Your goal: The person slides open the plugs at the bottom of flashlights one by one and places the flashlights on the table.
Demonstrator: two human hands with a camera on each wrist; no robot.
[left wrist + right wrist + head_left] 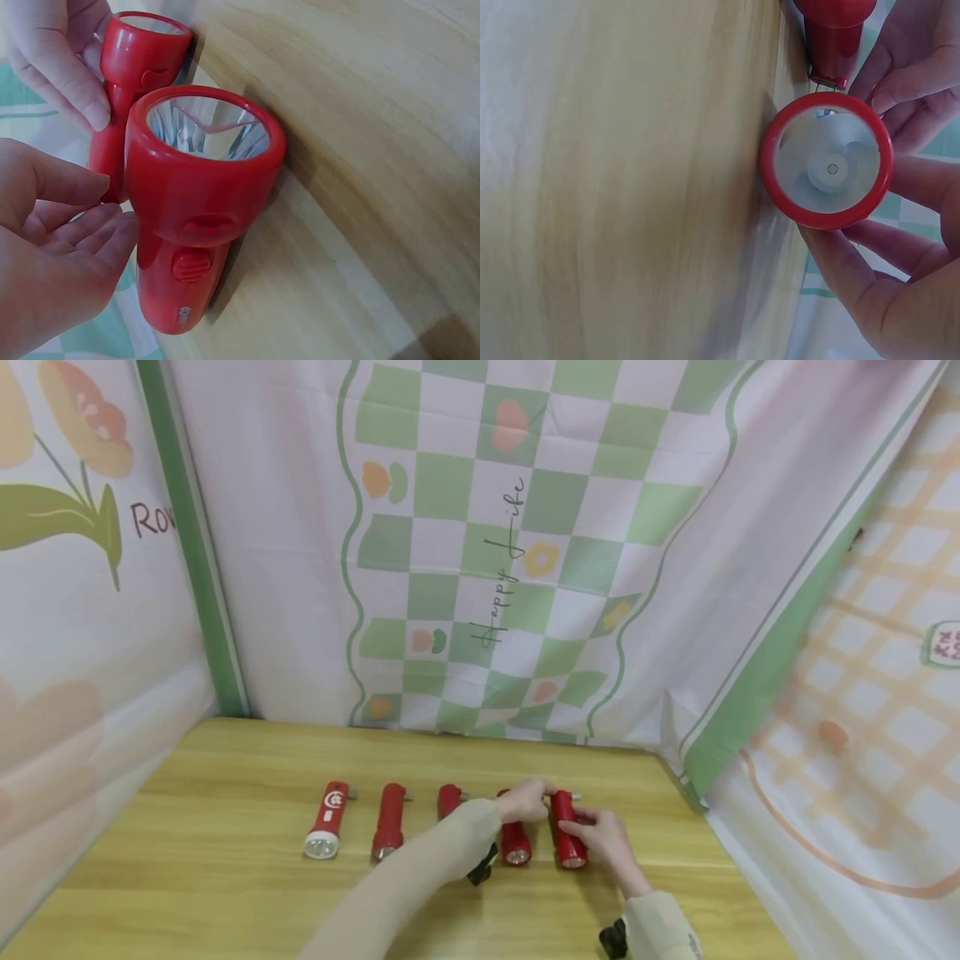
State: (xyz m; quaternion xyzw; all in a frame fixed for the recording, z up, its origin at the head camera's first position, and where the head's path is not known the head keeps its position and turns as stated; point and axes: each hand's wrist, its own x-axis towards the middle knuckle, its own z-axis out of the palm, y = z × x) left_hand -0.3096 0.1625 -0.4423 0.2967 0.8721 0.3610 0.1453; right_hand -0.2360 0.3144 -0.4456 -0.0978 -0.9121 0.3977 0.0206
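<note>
My right hand (606, 839) grips the rightmost red flashlight (570, 852) around its body, thumb on one side and fingers on the other. At that flashlight's tail, my left hand (527, 800) pinches with thumb and fingertips, as the left wrist view shows. A metal plug (576, 796) sticks out sideways from the tail. Under the left wrist lies a second red flashlight (202, 180), its lens toward me and a ribbed switch (192, 266) on its body. The right wrist view looks straight into the held flashlight's round lens (831, 169); its body is mostly hidden there.
Further left on the wooden table (247, 877) lie a red flashlight with a white head (322, 843), a plain red flashlight (390, 818), and another red flashlight (449, 797) partly hidden by my left sleeve. Patterned cloth (480, 552) hangs behind and at both sides.
</note>
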